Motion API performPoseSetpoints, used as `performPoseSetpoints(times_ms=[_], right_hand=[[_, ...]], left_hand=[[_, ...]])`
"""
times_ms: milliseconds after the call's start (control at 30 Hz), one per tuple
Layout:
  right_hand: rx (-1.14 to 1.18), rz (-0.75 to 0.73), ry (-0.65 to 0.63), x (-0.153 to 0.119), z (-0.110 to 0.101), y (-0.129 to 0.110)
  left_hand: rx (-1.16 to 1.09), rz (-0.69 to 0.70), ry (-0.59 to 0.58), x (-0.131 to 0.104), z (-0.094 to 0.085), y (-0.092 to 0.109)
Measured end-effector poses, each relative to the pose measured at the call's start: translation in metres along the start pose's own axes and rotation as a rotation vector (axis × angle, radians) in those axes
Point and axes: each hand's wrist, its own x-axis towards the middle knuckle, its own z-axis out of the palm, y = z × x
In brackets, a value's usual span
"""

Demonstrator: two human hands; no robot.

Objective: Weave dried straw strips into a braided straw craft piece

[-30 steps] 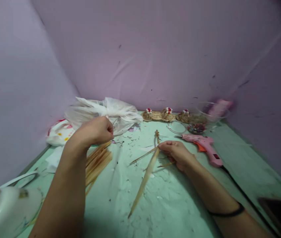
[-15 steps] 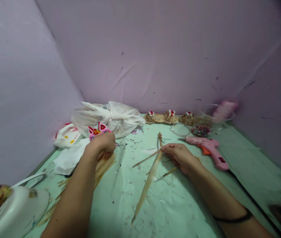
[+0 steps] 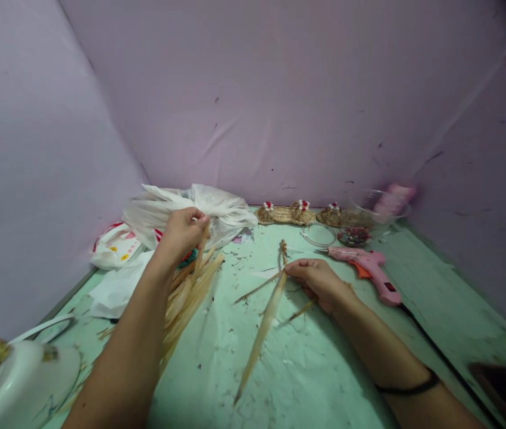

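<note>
My left hand [image 3: 187, 231] pinches the end of a dried husk strip [image 3: 200, 253], raised above a pile of tan husk strips [image 3: 190, 307] on the left of the table. In the middle, my right hand [image 3: 318, 279] pinches a short braid [image 3: 284, 250] just below its plaited part. Loose strands fan out from these fingertips: a wide pale husk strand [image 3: 262, 333] toward me, a thin one to the left, and another under the hand. The palm hides part of that last strand.
A pink glue gun [image 3: 371, 268] lies to the right, its black cord running toward me. Behind are woven slippers [image 3: 285, 214] with red and white beads, a wire ring [image 3: 319, 234], beads, and a plastic bag [image 3: 217, 205]. A white container [image 3: 43, 375] stands front left.
My left hand has risen from the husk pile and now holds up one strip. My right hand keeps its pinch on the braid. The view has shifted slightly.
</note>
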Motion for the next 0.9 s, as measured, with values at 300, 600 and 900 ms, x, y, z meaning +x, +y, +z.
performPoseSetpoints(times_ms=[300,600,900], right_hand=[[0.023,-0.024,-0.048,0.004,-0.007,0.002],[0.084,-0.051,-0.086,0.005,-0.01,0.0],[0.115,-0.058,-0.099,0.005,-0.01,0.001]], left_hand=[[-0.042,0.181,-0.343,-0.026,0.055,0.043],[-0.102,-0.16,-0.502,-0.031,0.108,0.035],[-0.171,-0.245,-0.635,-0.031,0.108,0.033]])
